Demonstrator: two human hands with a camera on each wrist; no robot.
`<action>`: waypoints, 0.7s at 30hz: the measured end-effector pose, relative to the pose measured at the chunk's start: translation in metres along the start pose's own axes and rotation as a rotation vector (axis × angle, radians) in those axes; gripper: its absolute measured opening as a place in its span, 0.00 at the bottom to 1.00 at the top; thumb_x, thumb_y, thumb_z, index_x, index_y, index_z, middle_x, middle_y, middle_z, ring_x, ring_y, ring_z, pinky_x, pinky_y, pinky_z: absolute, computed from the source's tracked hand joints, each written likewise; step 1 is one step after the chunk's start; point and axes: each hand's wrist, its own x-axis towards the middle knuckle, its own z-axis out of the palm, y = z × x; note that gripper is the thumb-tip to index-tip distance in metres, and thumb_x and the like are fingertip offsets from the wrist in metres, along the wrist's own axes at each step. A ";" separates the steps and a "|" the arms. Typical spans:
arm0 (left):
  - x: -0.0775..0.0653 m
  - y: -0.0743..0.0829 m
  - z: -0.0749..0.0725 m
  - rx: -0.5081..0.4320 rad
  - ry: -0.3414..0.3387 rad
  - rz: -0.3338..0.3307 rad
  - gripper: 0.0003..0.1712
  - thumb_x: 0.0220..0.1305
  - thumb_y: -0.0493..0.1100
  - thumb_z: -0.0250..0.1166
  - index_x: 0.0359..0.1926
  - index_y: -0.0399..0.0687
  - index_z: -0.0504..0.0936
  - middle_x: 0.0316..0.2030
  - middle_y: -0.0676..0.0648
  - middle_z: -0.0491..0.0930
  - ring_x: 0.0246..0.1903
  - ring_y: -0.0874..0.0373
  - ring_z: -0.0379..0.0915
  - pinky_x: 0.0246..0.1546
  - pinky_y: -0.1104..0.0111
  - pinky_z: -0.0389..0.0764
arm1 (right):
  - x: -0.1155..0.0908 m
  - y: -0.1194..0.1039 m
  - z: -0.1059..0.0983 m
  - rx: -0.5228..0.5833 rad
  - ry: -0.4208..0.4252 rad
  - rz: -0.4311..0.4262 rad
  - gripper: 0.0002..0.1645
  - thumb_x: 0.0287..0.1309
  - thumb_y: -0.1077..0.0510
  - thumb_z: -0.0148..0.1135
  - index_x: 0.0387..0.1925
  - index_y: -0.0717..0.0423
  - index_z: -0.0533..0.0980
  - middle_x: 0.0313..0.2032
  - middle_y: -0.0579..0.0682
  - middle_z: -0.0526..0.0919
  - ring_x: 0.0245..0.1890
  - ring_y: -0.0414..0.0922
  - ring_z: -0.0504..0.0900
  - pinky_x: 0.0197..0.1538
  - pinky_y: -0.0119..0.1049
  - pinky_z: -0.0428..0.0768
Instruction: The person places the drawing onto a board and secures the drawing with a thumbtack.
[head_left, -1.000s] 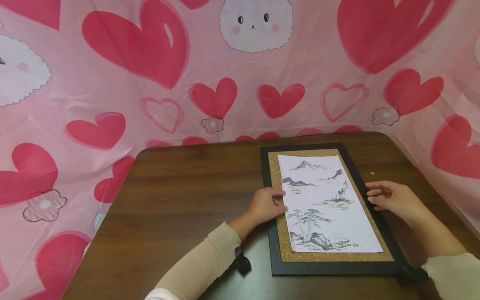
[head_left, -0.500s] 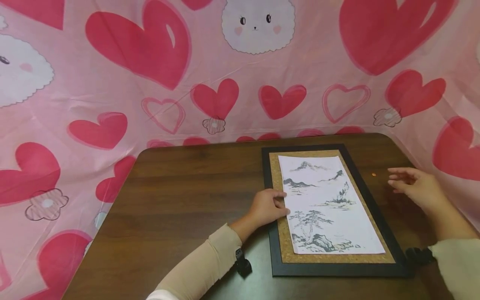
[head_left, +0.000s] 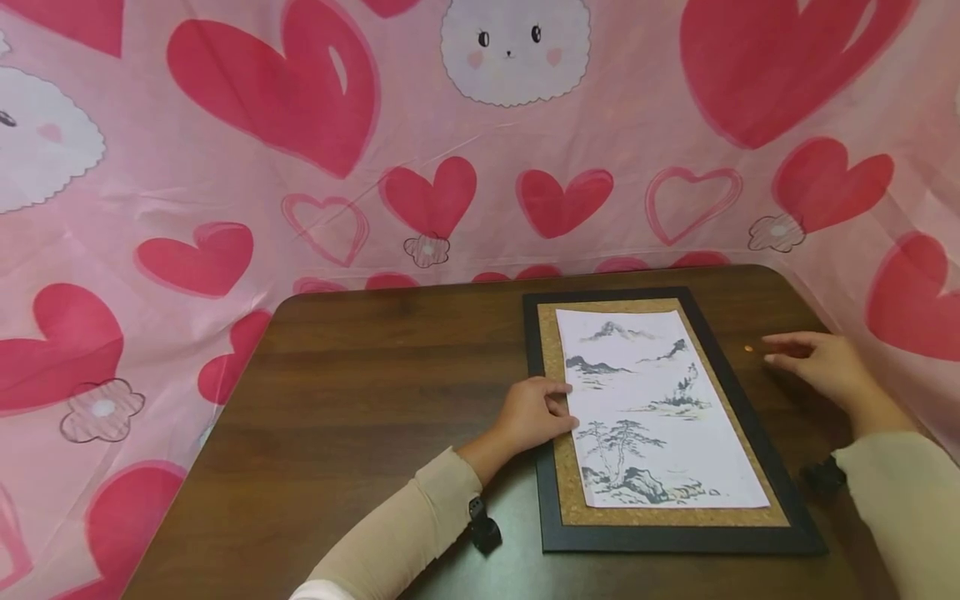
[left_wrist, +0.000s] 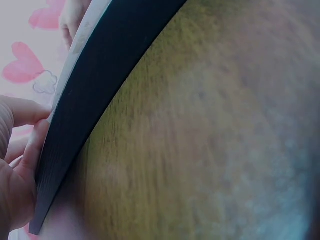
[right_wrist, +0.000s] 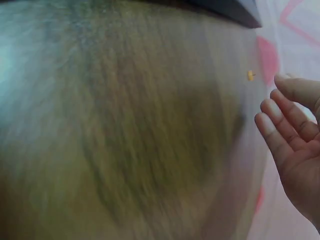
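A sheet of paper (head_left: 660,450) printed with ink mountains and trees lies on a black-framed cork board (head_left: 675,517). My left hand (head_left: 528,412) rests at the sheet's left edge, its thumb and index fingertips touching the paper a little apart. The left wrist view shows this hand (left_wrist: 20,155) from the side, along the black frame. Right of the board, my right hand (head_left: 821,362) hovers over the table with fingers extended and holding nothing. Just beyond its fingertips lies a small orange pushpin (head_left: 748,348), its metal point visible in the right wrist view beside the hand (right_wrist: 295,130).
The dark wooden table (head_left: 375,400) extends left of the board. A pink cloth (head_left: 480,125) printed with hearts hangs behind and along the sides. The board's right frame edge lies between the sheet and the pushpin.
My right hand has left the board's right edge, moved right, then come back slightly left toward the pushpin. My left hand stays on the paper's edge.
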 end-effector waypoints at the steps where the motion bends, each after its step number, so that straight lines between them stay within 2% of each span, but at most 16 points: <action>1: 0.000 0.000 0.000 0.005 0.000 0.000 0.24 0.49 0.40 0.77 0.49 0.43 0.85 0.22 0.58 0.83 0.33 0.70 0.80 0.53 0.69 0.74 | 0.002 0.002 0.002 0.003 -0.009 0.003 0.25 0.57 0.56 0.70 0.50 0.70 0.79 0.45 0.72 0.80 0.30 0.12 0.65 0.30 0.16 0.71; 3: -0.001 0.000 -0.001 0.016 -0.004 -0.003 0.24 0.50 0.41 0.77 0.50 0.44 0.85 0.22 0.59 0.83 0.35 0.70 0.80 0.53 0.69 0.74 | 0.006 0.006 0.005 0.023 -0.028 0.012 0.25 0.57 0.55 0.70 0.50 0.70 0.79 0.45 0.71 0.81 0.31 0.12 0.65 0.31 0.15 0.70; 5: -0.001 0.001 -0.001 0.028 -0.008 -0.005 0.24 0.50 0.42 0.77 0.50 0.44 0.85 0.22 0.61 0.83 0.38 0.70 0.79 0.53 0.69 0.74 | 0.009 0.010 0.009 0.056 -0.046 0.024 0.26 0.57 0.55 0.71 0.50 0.71 0.78 0.41 0.65 0.85 0.31 0.13 0.68 0.32 0.14 0.70; 7: -0.002 0.001 -0.002 0.037 -0.015 -0.007 0.24 0.51 0.42 0.77 0.51 0.45 0.85 0.22 0.62 0.82 0.39 0.70 0.79 0.53 0.70 0.74 | 0.011 0.014 0.011 0.101 -0.064 0.032 0.27 0.57 0.55 0.70 0.50 0.73 0.77 0.36 0.53 0.87 0.31 0.15 0.71 0.33 0.14 0.71; 10: -0.002 0.000 -0.002 0.041 -0.016 0.001 0.24 0.51 0.42 0.76 0.51 0.45 0.85 0.23 0.62 0.83 0.38 0.71 0.79 0.54 0.69 0.74 | 0.012 0.018 0.013 0.156 -0.069 0.045 0.27 0.57 0.57 0.70 0.50 0.74 0.76 0.31 0.33 0.85 0.30 0.17 0.73 0.33 0.15 0.72; 12: -0.002 0.000 -0.002 0.036 -0.015 0.006 0.24 0.51 0.42 0.76 0.51 0.44 0.85 0.24 0.61 0.83 0.35 0.72 0.79 0.53 0.70 0.74 | 0.013 0.019 0.014 0.162 -0.063 0.043 0.26 0.58 0.56 0.70 0.50 0.74 0.76 0.30 0.27 0.82 0.31 0.17 0.73 0.33 0.15 0.72; 15: -0.002 -0.001 -0.001 0.027 -0.013 0.011 0.24 0.51 0.42 0.77 0.51 0.44 0.84 0.27 0.59 0.83 0.30 0.74 0.78 0.52 0.71 0.75 | 0.015 0.020 0.016 0.148 -0.045 0.028 0.24 0.58 0.56 0.70 0.48 0.72 0.78 0.29 0.25 0.81 0.30 0.18 0.73 0.32 0.16 0.71; 18: -0.002 0.000 -0.002 0.029 -0.011 0.007 0.24 0.51 0.42 0.76 0.51 0.44 0.84 0.26 0.59 0.83 0.31 0.74 0.79 0.52 0.70 0.75 | 0.018 0.019 0.018 0.109 -0.027 0.019 0.22 0.58 0.55 0.70 0.45 0.71 0.79 0.28 0.29 0.83 0.29 0.19 0.72 0.31 0.18 0.71; 21: -0.002 0.001 -0.002 0.032 -0.008 0.001 0.24 0.51 0.42 0.76 0.51 0.44 0.85 0.23 0.60 0.83 0.35 0.72 0.79 0.54 0.69 0.74 | 0.020 0.017 0.019 0.052 -0.003 0.015 0.20 0.58 0.55 0.70 0.43 0.69 0.81 0.27 0.40 0.86 0.27 0.20 0.70 0.30 0.20 0.69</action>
